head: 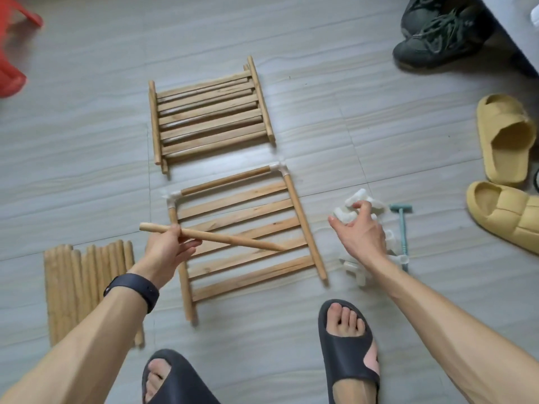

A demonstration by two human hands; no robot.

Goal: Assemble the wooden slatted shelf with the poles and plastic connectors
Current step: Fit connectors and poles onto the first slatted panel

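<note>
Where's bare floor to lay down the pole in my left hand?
Bare floor for the pole lies left of the slat stack, beyond the pole bundle, and between the stack and the yellow slippers. Crowded: right of the shelf panel, where the right hand grips plastic connectors beside the hammer.

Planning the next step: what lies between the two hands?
In the head view, the slatted shelf panel lies between the left hand and the right hand.

Grey tile floor (87,141): slatted shelf (253,276), panel stack (208,115), poles (87,281), connectors (354,269), hammer (402,228), slippers (504,138).
</note>
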